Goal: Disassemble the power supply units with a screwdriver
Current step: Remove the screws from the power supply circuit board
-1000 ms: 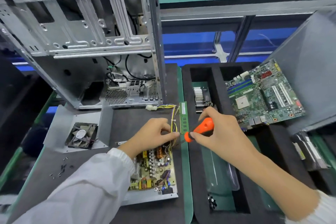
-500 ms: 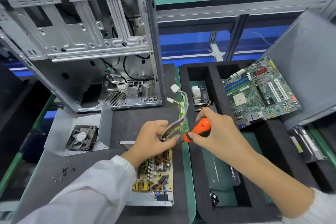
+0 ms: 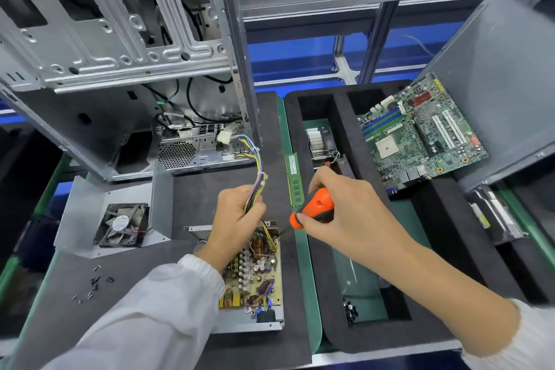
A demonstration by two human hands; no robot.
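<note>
Both hands, left hand (image 3: pixel 237 222) and right hand (image 3: pixel 348 216), are bare. The left arm wears a white sleeve (image 3: pixel 156 309) with ribbed cuff; the right white sleeve (image 3: pixel 528 336) is pushed up the forearm.

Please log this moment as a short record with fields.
left hand: holds the cable bundle up off the PSU board
right hand: grips the orange screwdriver, tip toward the board's far corner
PSU cover with fan: off, lying left
loose screws: on mat, near left
motherboard: in foam tray, right
</note>
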